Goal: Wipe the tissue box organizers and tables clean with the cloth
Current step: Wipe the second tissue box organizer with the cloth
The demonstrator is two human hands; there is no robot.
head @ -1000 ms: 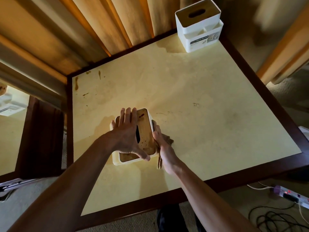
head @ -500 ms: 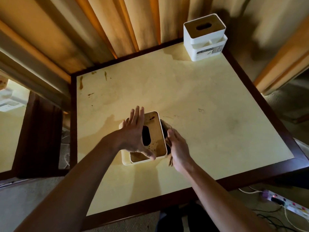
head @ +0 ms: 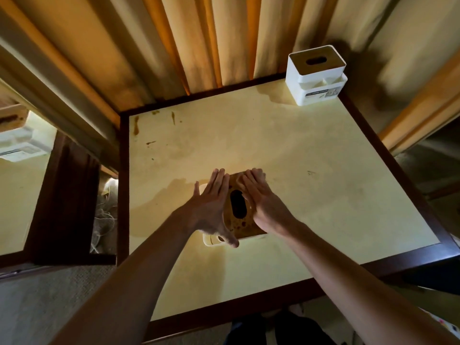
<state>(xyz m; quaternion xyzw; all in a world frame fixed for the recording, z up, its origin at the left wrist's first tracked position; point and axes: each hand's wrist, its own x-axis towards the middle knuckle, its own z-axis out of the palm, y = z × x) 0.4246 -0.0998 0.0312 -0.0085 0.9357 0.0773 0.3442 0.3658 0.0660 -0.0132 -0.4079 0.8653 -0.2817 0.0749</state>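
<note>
The left hand (head: 211, 207) lies flat with its fingers (head: 219, 180) straight and close together, thumb stretched toward the near edge, pressing along the left side of the near organizer (head: 240, 220). The right hand (head: 263, 202) lies palm down on the right part of the brown lid, its fingers (head: 251, 180) extended and lightly bent over the far edge. The cloth is not visible; it may be under the right palm, but that cannot be told, nor whether the fingers pinch anything.

The near organizer stands near the middle of the bench (head: 323, 195), a little toward the person. Its lid, with a dark oval slot showing between the two hands, carries brown blotches near the near corner, so by my judgement the wiping of this box is under way but not finished.

On the bench, brown streaks (head: 136, 125) remain near the far-left corner, with smaller marks beside them and a small dark mark (head: 311, 173) to the right of the hands. Faint darker patches left of the box may be damp or shadow. The bench surface therefore looks largely still to be cleaned.

A second organizer (head: 315, 75), white with a brown lid and front compartments, stands at the far-right corner, well apart from the hands; whether it has been wiped cannot be told. Another bench (head: 17, 195) at the left, with a third box (head: 17, 145) on it, is blurred. Overall the task seems at an early to middle stage.
</note>
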